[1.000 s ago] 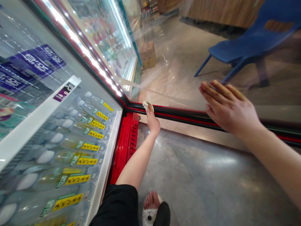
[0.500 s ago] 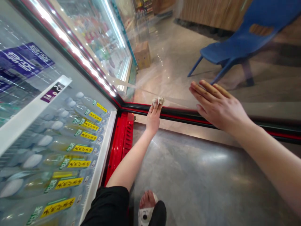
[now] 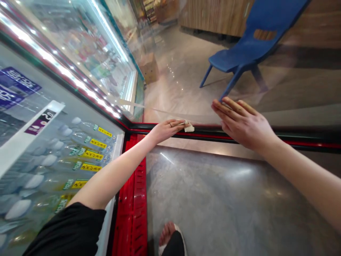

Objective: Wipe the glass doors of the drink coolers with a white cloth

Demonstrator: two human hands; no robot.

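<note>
A fridge's glass door [image 3: 181, 103] stands swung out in front of me. My left hand [image 3: 166, 130] pinches a small, crumpled pale cloth [image 3: 189, 127] at the door's black lower frame [image 3: 207, 133], which has red strips along it. A ring shows on one finger of that hand. Farther right, my right hand [image 3: 243, 122] lies with its fingers stretched out on the lower part of the glass, just above the frame; nothing is in it. Its palm is hidden.
Drink bottles [image 3: 90, 144] with yellow labels stand on the fridge shelf at left, above a red slatted base [image 3: 133, 199]. Through the glass show a blue chair [image 3: 239, 55], a cardboard box [image 3: 149, 67] and another lit fridge [image 3: 106, 53]. My foot [image 3: 167, 233] rests on the grey floor.
My left hand has slid right along the lower frame with the cloth and turned to point sideways. My right hand keeps about the same place on the glass. The camera view has shifted slightly.
</note>
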